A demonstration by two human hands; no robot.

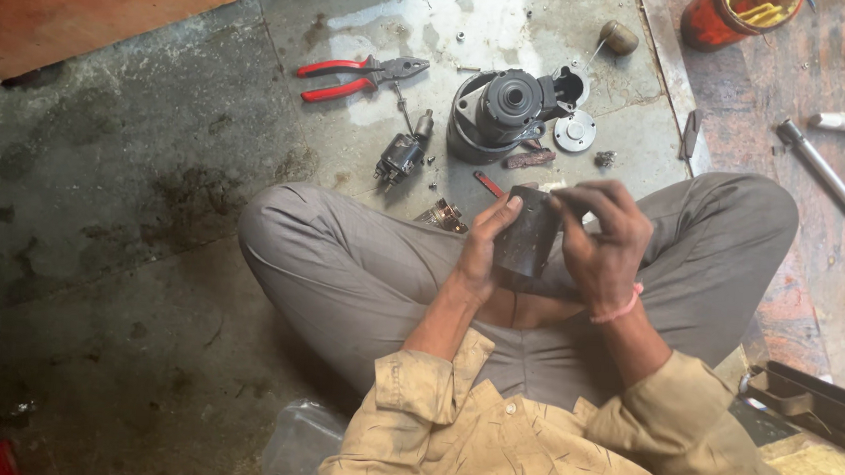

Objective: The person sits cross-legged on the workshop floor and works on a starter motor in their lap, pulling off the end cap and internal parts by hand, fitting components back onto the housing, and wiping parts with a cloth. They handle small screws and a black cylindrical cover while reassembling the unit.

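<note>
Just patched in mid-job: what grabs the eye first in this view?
At centre, the left hand and right hand clasp a dark cylindrical motor housing above crossed legs. On the concrete floor just beyond lie a black motor end assembly and a small armature part. Red-handled pliers lie to their left.

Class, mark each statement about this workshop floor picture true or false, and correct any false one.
1. Both hands hold a dark cylindrical housing. True: the left hand and the right hand grip its sides.
2. The red-handled pliers lie in the person's lap. False: they lie on the concrete floor, away from the knees.
3. A round metal disc lies beside the black motor assembly. True.
4. The person stands at a bench. False: the person sits cross-legged on the floor.
</note>
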